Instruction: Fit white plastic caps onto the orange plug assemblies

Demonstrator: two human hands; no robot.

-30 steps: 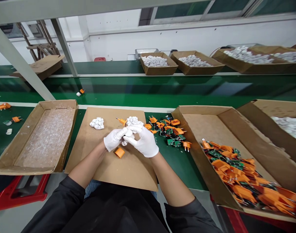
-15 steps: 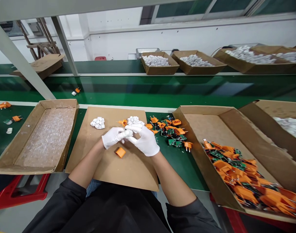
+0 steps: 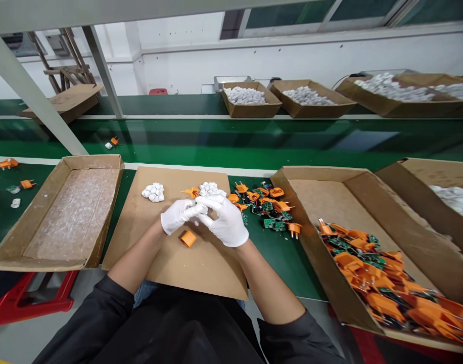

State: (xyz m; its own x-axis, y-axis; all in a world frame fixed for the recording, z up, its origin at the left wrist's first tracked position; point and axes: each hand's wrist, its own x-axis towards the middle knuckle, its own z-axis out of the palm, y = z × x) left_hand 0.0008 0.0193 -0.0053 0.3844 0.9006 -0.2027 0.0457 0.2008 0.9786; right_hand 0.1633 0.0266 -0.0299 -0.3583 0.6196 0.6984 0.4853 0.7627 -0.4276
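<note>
Both gloved hands, left hand (image 3: 176,216) and right hand (image 3: 226,222), are pinching one small white part (image 3: 198,208) between their fingers above the cardboard (image 3: 201,263), an orange cap (image 3: 188,238) lying just below; pressing squarely seems wise.

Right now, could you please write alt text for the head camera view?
Two white-gloved hands, left hand and right hand, meet over a flat brown cardboard sheet, pinching a small white plastic part. A small orange plastic cap lies just below them.
</note>
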